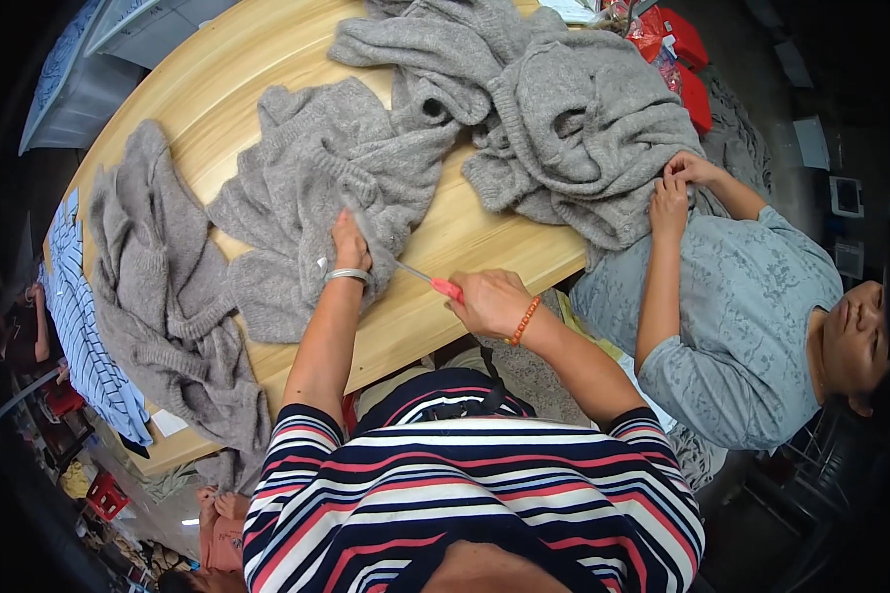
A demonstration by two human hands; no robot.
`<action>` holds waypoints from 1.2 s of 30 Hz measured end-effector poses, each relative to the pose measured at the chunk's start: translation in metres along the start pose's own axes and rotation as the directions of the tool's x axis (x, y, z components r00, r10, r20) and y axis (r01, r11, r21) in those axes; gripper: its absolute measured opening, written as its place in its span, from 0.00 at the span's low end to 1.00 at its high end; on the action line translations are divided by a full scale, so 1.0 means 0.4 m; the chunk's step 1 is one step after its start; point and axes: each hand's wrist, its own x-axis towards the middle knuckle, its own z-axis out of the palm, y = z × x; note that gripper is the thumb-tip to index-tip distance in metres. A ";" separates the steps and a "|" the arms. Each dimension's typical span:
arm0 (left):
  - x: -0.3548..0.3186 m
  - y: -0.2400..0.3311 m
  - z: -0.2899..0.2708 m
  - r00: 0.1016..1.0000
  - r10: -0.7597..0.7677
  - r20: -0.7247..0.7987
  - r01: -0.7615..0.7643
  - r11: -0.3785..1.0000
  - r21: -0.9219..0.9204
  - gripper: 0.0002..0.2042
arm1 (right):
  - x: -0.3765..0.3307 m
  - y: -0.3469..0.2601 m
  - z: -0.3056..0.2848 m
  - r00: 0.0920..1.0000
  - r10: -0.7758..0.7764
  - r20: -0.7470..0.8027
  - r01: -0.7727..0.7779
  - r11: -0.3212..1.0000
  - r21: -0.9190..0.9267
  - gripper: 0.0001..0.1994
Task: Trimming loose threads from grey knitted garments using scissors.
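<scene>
Right hand grips red-handled tool, left hand grey knitwear

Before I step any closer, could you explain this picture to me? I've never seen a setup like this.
Of course. There is no machine here: a person is working with bare hands. The picture comes from a wide fisheye camera on their head, looking down, so straight edges look bent.

On the pale wooden table lie heaps of grey knitwear. The left hand is on the middle knit garment; how firmly, I cannot tell. The right hand holds a red-handled tool, its thin metal part pointing toward that garment.

A co-worker on the right has both hands at the edge of another grey heap.
</scene>
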 end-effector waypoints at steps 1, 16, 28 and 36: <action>-0.011 0.014 0.008 1.000 -0.002 -0.002 0.002 1.000 -0.003 0.16 | -0.014 0.018 0.010 0.999 -0.008 0.034 0.008 1.000 0.013 0.13; -0.226 0.513 -0.229 0.716 0.302 -0.629 -0.303 0.947 0.109 0.22 | -0.070 0.087 0.048 0.996 0.088 -0.016 -0.086 0.993 0.077 0.14; -0.366 0.208 -0.062 0.686 0.416 0.597 -0.522 -0.290 0.802 0.29 | -0.037 0.015 0.080 0.985 -0.163 0.056 0.165 0.985 -0.042 0.11; -0.303 0.224 -0.042 0.742 0.498 0.449 -0.358 -0.272 0.893 0.19 | -0.034 -0.006 0.046 0.984 -0.084 0.155 0.089 0.996 -0.026 0.13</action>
